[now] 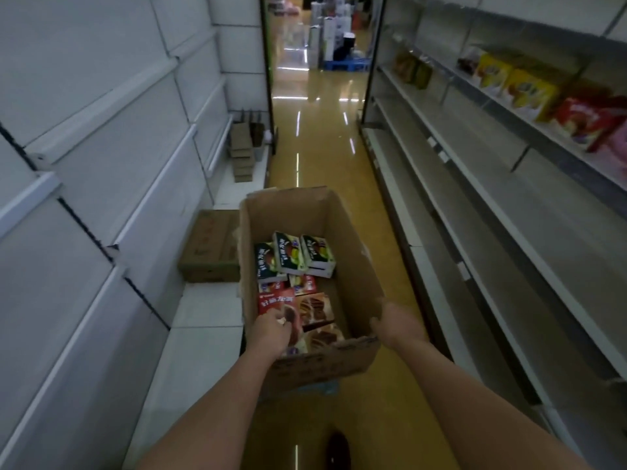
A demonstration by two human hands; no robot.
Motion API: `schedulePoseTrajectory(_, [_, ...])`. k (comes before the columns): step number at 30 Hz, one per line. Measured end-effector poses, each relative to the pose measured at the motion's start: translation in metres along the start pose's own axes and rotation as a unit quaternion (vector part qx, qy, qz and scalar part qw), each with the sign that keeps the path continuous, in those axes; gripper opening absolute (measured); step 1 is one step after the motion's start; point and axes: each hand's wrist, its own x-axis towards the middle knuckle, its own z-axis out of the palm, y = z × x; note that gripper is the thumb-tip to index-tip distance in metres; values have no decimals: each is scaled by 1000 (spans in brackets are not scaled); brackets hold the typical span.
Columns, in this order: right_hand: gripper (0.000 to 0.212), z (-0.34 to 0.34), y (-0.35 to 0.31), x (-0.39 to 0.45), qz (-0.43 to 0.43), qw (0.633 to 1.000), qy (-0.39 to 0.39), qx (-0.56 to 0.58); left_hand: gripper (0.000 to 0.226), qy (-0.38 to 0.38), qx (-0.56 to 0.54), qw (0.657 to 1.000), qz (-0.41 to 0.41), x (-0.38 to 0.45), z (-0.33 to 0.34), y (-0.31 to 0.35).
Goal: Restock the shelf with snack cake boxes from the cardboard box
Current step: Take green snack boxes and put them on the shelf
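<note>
Head view — glossy yellow floor (325,157), white shelving (509,212).

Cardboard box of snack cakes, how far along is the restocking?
Done: a few yellow and red snack boxes already stand on the right-hand grey metal shelf. In hand: the left hand grips a red snack cake box inside the open brown cardboard box, whose rim the right hand holds. Left: green boxes and brown boxes remain inside.

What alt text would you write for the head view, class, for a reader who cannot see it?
A person's left hand grips a red snack cake box inside an open cardboard box in a store aisle, while the right hand holds the box's rim. Mostly bare shelves line both sides.
</note>
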Motion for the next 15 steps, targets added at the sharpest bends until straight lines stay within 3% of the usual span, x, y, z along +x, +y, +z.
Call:
schedulePoseTrajectory(8, [56, -1, -45, 106, -43, 999, -6, 1, 25, 14, -13, 999, -27, 85, -11, 15])
schedulePoseTrajectory(15, [48, -3, -68, 219, -59, 997, -38, -45, 23, 7, -10, 998, -56, 179, -10, 44])
